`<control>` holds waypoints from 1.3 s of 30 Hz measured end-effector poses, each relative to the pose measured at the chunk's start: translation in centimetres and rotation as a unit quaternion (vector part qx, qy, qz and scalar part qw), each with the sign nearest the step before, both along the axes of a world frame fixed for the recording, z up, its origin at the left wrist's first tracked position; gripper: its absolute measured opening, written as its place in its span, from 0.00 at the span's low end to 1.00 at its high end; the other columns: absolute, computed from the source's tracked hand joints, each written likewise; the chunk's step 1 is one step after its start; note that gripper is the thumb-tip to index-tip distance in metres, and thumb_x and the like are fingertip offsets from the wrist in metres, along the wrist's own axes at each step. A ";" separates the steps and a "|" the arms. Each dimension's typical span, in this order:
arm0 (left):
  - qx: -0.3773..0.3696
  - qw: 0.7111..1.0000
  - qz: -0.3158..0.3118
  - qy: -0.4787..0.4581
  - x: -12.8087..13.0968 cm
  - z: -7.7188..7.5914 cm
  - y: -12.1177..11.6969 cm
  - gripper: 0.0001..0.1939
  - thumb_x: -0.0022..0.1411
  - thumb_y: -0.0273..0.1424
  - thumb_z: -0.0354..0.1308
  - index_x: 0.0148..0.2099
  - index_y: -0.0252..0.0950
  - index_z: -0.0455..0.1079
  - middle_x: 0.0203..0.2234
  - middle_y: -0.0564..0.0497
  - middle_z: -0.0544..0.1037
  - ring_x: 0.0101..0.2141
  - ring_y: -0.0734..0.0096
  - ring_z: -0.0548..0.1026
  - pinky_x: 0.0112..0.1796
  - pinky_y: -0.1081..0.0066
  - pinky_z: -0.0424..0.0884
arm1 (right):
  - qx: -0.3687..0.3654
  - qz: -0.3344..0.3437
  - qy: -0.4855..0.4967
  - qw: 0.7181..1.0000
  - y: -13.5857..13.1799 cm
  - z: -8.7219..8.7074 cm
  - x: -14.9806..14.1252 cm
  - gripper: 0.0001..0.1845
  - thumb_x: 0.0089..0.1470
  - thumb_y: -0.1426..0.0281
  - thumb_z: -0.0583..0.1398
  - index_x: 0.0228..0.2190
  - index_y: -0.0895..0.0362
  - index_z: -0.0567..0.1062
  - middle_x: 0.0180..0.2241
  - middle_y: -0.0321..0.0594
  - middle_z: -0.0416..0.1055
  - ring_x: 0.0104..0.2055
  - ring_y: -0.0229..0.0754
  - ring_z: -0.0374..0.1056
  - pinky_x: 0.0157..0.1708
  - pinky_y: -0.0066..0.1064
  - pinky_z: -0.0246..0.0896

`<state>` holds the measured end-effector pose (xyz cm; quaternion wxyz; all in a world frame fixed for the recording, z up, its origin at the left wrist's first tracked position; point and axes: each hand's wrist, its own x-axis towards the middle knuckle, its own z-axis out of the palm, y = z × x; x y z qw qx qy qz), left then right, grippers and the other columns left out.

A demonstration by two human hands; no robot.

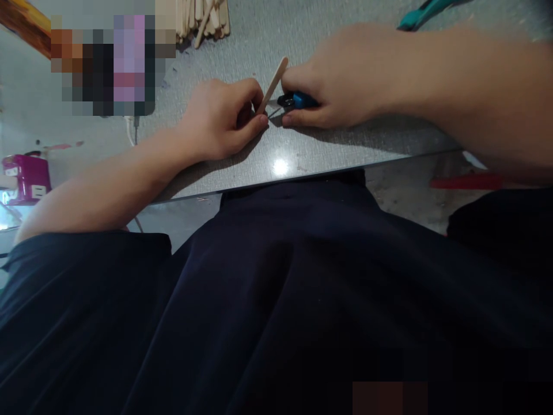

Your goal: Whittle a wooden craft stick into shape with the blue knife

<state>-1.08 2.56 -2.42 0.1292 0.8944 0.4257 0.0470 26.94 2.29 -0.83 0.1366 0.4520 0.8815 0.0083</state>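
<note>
Between the thumb and fingers of my left hand (224, 118) is pinched a wooden craft stick (273, 83), tilted with its free end up and to the right. My right hand (328, 86) is closed around a blue and black utility knife (302, 100). Its blade points left and lies close to the lower end of the stick; whether it touches the wood I cannot tell. Both hands are low over the grey table (194, 173), near its front edge.
A pile of craft sticks (205, 20) lies at the back. A teal-handled tool (425, 12) is at the back right. On the left are a magenta object (26, 177) and a white cable (130, 131) by a blurred-out patch. A red object (466, 182) shows below the table edge.
</note>
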 end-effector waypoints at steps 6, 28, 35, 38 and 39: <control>0.001 1.000 -0.002 -0.002 0.0 0.1 -0.2 0.25 0.80 0.57 0.52 0.62 0.61 0.87 0.40 0.50 0.92 0.47 0.39 0.90 0.52 0.39 0.82 | 0.004 -0.010 0.000 1.000 0.0 0.0 0.0 0.43 0.88 0.35 0.56 0.62 0.62 0.88 0.50 0.58 0.90 0.59 0.80 0.92 0.58 0.72 0.89; -0.012 1.000 0.005 0.002 0.1 0.3 -0.3 0.27 0.79 0.58 0.53 0.66 0.61 0.87 0.45 0.48 0.93 0.51 0.35 0.90 0.54 0.35 0.80 | 0.007 0.009 -0.007 1.000 0.1 0.1 0.1 0.47 0.90 0.34 0.52 0.62 0.64 0.87 0.50 0.60 0.90 0.58 0.83 0.92 0.55 0.73 0.90; -0.003 1.000 -0.002 0.001 0.1 0.2 -0.1 0.24 0.80 0.56 0.53 0.62 0.59 0.87 0.42 0.49 0.93 0.47 0.40 0.90 0.52 0.37 0.81 | 0.010 0.023 0.000 1.000 0.2 -0.1 0.3 0.45 0.90 0.35 0.53 0.59 0.64 0.87 0.48 0.61 0.89 0.56 0.82 0.92 0.53 0.73 0.90; -0.004 1.000 -0.004 -0.003 0.0 0.1 0.0 0.24 0.80 0.56 0.54 0.62 0.59 0.87 0.41 0.49 0.92 0.46 0.39 0.89 0.52 0.37 0.81 | 0.010 0.022 0.000 1.000 0.2 0.0 0.2 0.44 0.91 0.36 0.54 0.59 0.65 0.87 0.47 0.60 0.89 0.55 0.82 0.92 0.53 0.73 0.91; -0.004 1.000 -0.007 -0.004 -0.1 0.1 0.0 0.24 0.80 0.56 0.54 0.63 0.60 0.87 0.40 0.49 0.92 0.46 0.40 0.89 0.52 0.38 0.82 | 0.012 0.020 -0.002 1.000 0.1 0.1 0.2 0.44 0.90 0.36 0.54 0.59 0.64 0.87 0.47 0.59 0.89 0.55 0.82 0.92 0.53 0.72 0.91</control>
